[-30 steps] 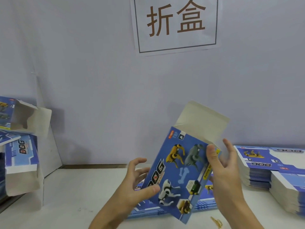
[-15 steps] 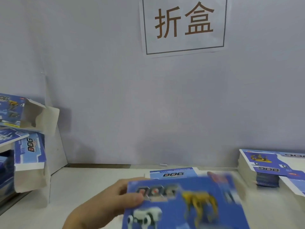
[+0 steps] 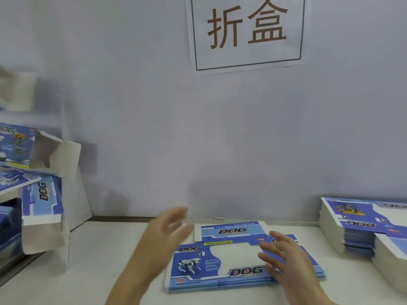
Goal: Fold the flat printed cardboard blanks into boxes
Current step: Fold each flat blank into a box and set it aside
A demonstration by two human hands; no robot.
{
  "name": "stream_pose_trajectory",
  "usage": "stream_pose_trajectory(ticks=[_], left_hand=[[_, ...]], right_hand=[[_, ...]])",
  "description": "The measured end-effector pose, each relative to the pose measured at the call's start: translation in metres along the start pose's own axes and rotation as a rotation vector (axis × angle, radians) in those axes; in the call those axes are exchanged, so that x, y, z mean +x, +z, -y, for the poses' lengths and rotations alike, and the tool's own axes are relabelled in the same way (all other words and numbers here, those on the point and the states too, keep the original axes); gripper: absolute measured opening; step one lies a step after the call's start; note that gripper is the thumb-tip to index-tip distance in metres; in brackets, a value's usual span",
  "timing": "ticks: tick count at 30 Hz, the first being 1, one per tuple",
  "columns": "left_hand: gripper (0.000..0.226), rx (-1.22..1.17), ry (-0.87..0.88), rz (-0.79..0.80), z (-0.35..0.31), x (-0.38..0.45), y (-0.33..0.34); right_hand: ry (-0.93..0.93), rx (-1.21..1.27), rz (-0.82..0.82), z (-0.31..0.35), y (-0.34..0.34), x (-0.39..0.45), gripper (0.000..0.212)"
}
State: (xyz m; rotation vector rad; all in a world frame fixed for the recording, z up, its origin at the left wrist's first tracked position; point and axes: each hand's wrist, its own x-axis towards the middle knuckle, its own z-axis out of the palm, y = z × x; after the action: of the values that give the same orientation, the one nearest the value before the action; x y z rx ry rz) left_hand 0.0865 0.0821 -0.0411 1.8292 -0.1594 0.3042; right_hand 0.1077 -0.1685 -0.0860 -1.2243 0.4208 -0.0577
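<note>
Both hands are hanging open, holding nothing: your L hand [image 3: 169, 234] beside blanks [image 3: 222, 280] on desk [image 3: 92, 271], R hand [image 3: 286, 258] over them.

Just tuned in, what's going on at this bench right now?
A person is folding printed blanks into boxes. Neither hand holds anything: the left hand hovers open and blurred above the table, and the right hand reaches with spread fingers over the small pile of flat blanks in front. Folded boxes are stacked at left, and a taller stack of blanks waits at right.
</note>
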Motion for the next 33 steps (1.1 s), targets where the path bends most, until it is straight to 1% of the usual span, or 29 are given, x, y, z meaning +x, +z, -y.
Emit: stream_pose_trajectory(ticks=[1, 4, 5, 6, 9, 11, 14, 16, 19, 21, 24, 27, 28, 31, 32, 33], left_hand=[[0.045, 0.196, -0.018, 0.089, 0.009, 0.0, 0.011], [0.083, 0.618, -0.181, 0.414, 0.043, -0.001, 0.049], [0.086, 0.739, -0.223, 0.484, 0.051, -0.002, 0.058], [0.083, 0.805, -0.243, 0.504, 0.057, -0.003, 0.062], [0.071, 0.802, -0.29, 0.42, 0.063, 0.001, 0.056], [0.068, 0.865, -0.291, 0.419, 0.06, 0.004, 0.055], [0.061, 0.905, -0.24, 0.411, 0.06, 0.005, 0.054], [0.052, 0.887, -0.184, 0.364, 0.06, 0.004, 0.053], [0.037, 0.914, -0.022, 0.186, 0.053, 0.0, 0.051], [0.036, 0.976, 0.09, 0.049, 0.047, 0.0, 0.051], [0.037, 1.003, 0.165, -0.077, 0.041, 0.0, 0.051], [0.039, 1.05, 0.212, -0.113, 0.03, -0.001, 0.055], [0.037, 1.072, 0.242, -0.113, 0.025, -0.001, 0.059], [0.037, 1.121, 0.304, -0.074, 0.01, -0.006, 0.076], [0.038, 1.11, 0.315, -0.048, 0.005, -0.008, 0.081], [0.038, 1.075, 0.322, -0.01, 0.001, -0.009, 0.083]], right_hand=[[-0.007, -0.012, -0.002, 0.0, 0.0, 0.0, 0.018], [-0.038, -0.037, 0.0, -0.002, 0.001, -0.001, 0.02], [-0.048, -0.043, -0.002, -0.002, 0.001, -0.001, 0.021], [-0.059, -0.051, 0.001, -0.002, 0.001, 0.0, 0.021], [-0.081, -0.071, 0.019, -0.003, 0.003, 0.0, 0.023], [-0.106, -0.079, 0.029, -0.004, 0.003, 0.002, 0.023], [-0.171, -0.077, 0.061, -0.004, 0.004, 0.001, 0.02], [-0.256, -0.075, 0.063, -0.005, 0.003, -0.001, 0.022], [-0.379, -0.083, 0.055, -0.005, 0.001, -0.003, 0.031], [-0.403, -0.127, 0.085, -0.005, 0.002, -0.005, 0.035], [-0.345, -0.223, 0.152, -0.006, 0.007, -0.005, 0.032], [-0.255, -0.191, 0.256, -0.001, 0.017, -0.01, 0.018], [-0.232, -0.143, 0.295, 0.0, 0.02, -0.011, 0.017], [-0.163, 0.044, 0.373, 0.002, 0.027, -0.014, 0.034], [-0.161, 0.094, 0.379, 0.002, 0.028, -0.014, 0.035], [-0.171, 0.129, 0.37, 0.002, 0.028, -0.014, 0.033]])
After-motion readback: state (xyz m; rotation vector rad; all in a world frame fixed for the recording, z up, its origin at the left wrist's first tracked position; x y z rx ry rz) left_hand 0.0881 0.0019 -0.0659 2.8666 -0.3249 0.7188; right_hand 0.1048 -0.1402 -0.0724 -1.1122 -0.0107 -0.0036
